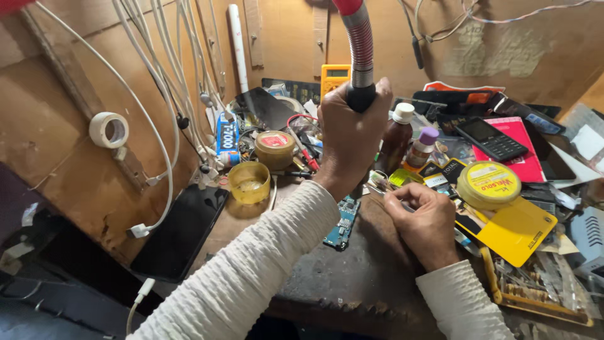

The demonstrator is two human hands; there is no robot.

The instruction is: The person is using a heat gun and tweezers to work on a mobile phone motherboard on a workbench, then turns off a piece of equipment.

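Left hand (349,135) grips the black handle of a red-hosed hot-air tool (360,69); right hand (428,223) pinches thin metal tweezers (387,191) right of the blue circuit board (341,225). Clutter nearby risks scorching.

The left hand (350,135) hides the lower end of the red-hosed tool (360,60), whose top runs off the upper edge, and it covers part of the blue circuit board (341,225) on the bench (371,277). What the right hand (425,223) pinches is too small to tell. The wooden tray (535,286) at the bench's right corner is cut off by the edge.
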